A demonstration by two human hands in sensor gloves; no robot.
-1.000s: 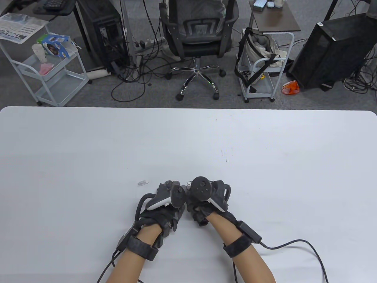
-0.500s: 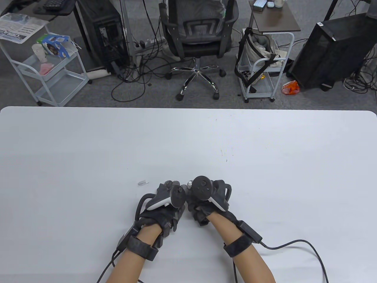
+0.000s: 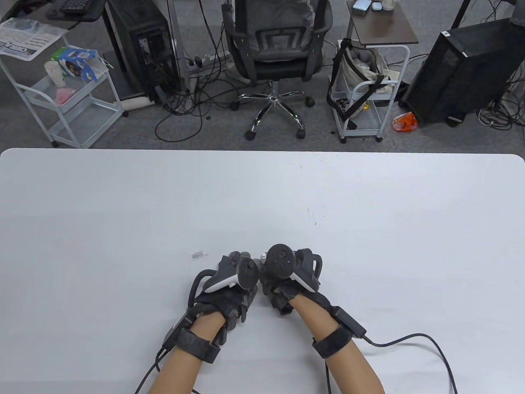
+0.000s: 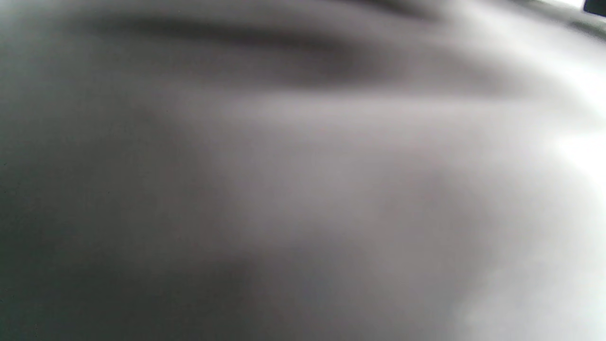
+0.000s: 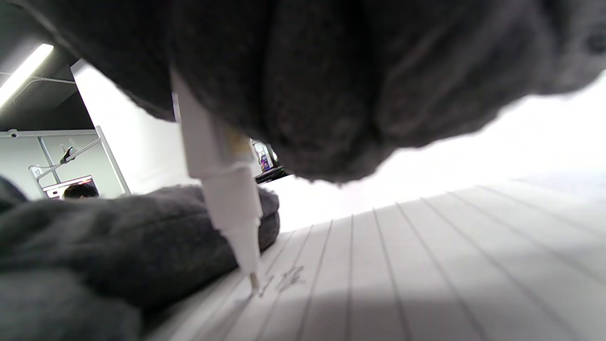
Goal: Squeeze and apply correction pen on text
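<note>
No text could be read with confidence. Handwritten marks (image 5: 284, 279) stood on the lined paper (image 5: 426, 265) at the lower middle of the right wrist view, too blurred to make out. The newspaper (image 3: 22, 39) at the table view's upper left carried print too small to read.

Both hands sit together at the desk's (image 3: 369, 205) near edge, left hand (image 3: 229, 283) touching right hand (image 3: 287, 279). Pen (image 5: 222, 189) tip on lined paper (image 5: 426, 265), beside left-hand fingers (image 5: 142, 237). Small cap (image 3: 198, 255) lies just left of the hands.

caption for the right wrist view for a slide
Right hand holds the correction pen, tip touching handwriting on lined paper.
</note>
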